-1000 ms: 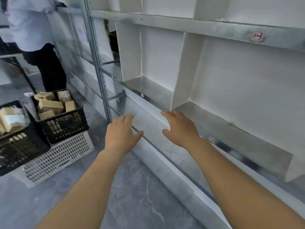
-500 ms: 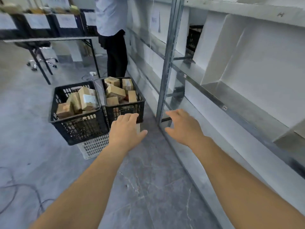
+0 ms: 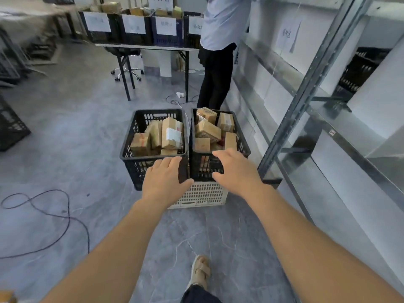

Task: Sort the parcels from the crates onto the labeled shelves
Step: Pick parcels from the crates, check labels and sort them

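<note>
Grey tiled floor (image 3: 72, 149). Centre: white crate (image 3: 203, 193) on it, right black crate (image 3: 243, 141) stacked on top, left black crate (image 3: 131, 167) touching beside; both hold brown parcels (image 3: 207, 131). Dark cable (image 3: 69, 213) loops near left. Far surface (image 3: 142, 47) carries labelled bins (image 3: 133, 27), swivel chair base (image 3: 126, 73) beneath. Shelf rack (image 3: 306, 84) stands right.

Bright, even, cool light fills the room, with no lamp in view. Shadows are faint and soft-edged on the grey floor (image 3: 87, 149) around the crates (image 3: 135, 167), which are sharp at centre. The metal shelves (image 3: 317, 114) on the right carry a dull sheen. The upper left is smeared by blur, and the paper labels (image 3: 97, 21) there look washed out. Wide-angle bend tilts the shelf posts and stretches the forearms (image 3: 109, 259) along the lower edge.
</note>
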`<state>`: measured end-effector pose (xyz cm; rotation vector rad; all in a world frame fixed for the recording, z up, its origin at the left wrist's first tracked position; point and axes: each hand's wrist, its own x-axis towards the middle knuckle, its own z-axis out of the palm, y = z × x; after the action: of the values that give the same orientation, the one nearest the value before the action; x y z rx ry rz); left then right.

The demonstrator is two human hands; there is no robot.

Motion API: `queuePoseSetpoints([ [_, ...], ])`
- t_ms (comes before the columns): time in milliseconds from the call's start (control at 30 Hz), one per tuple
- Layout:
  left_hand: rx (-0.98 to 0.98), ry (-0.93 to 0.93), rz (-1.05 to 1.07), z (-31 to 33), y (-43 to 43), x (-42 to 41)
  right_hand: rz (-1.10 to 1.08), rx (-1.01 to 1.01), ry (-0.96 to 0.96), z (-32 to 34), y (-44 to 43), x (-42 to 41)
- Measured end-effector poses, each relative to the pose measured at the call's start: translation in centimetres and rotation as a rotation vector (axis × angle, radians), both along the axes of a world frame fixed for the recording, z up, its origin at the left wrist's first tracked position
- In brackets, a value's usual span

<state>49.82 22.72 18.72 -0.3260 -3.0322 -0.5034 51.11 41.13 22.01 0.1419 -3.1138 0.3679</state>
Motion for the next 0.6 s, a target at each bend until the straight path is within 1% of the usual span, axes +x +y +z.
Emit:
queuePoseSetpoints([
  [267, -0.054, -0.02, 0.09, -0.1, -1.5, -13.3, 0.084, -0.081, -0.027, -1.0, -1.2, -15.3],
  [400, -0.041, -0.062, 0.116, -0.3, -1.9, -19.8, 0.112, -0.068, -0.05, -2.0, -1.6, -22.3],
  [600, -0.006, -0.109, 0.172, -2.9, -5.2, -26.7, 0.141, -0.053, -0.17, -5.2, -4.7, -30.1],
])
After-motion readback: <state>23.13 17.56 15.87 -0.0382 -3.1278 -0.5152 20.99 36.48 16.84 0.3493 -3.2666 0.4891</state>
